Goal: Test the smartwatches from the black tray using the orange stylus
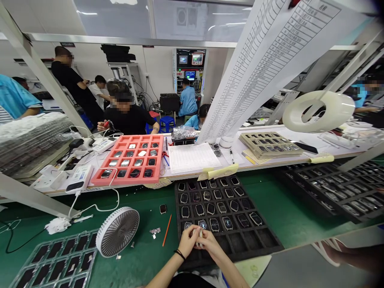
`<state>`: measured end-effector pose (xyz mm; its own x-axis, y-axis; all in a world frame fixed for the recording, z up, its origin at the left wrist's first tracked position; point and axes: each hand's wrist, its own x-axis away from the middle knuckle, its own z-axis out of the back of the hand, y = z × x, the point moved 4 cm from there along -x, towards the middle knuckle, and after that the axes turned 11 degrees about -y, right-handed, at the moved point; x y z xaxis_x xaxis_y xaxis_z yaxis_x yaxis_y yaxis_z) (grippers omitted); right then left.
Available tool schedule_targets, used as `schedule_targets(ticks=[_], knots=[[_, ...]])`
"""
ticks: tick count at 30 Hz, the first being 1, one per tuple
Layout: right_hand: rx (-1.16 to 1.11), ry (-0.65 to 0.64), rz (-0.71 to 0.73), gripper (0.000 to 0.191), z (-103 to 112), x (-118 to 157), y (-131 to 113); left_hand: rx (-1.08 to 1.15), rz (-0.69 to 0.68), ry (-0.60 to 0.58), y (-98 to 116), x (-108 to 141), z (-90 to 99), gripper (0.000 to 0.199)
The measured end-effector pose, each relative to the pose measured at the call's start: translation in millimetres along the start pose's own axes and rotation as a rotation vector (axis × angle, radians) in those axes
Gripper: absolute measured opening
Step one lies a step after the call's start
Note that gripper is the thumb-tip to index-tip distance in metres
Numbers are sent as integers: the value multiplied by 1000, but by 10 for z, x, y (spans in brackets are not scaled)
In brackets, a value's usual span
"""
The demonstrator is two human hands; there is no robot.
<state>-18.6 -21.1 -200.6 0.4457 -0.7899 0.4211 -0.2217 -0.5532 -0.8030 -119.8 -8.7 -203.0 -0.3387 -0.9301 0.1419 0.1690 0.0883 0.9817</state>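
While the left hand (186,241) and right hand (207,245) pinched a small pale part (199,239), a black tray (255,244) spread toward twelve o'clock.

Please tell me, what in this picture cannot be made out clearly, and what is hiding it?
Head view:
The small pale item between the left hand and right hand: fingers cover most of it, so its kind is unclear.
The hanging printed sheet: its text is too small to read.
The tray of dark pieces: cut off by the bottom edge, partly hidden by the desk fan.
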Motion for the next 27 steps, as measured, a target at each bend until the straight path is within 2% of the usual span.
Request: schedule_targets(ticks=[13,17,21,27], knots=[[-4,2,17,42,14,-10,39,7,4,-34,24,15,5,41],[-7,21,16,41,45,-33,82,31,1,-116,38,29,31,34],[-23,32,24,42,74,-60,119,62,-3,-228,54,39,63,45],[-49,14,34,41,85,-64,117,63,-2,-242,66,38,48,40]])
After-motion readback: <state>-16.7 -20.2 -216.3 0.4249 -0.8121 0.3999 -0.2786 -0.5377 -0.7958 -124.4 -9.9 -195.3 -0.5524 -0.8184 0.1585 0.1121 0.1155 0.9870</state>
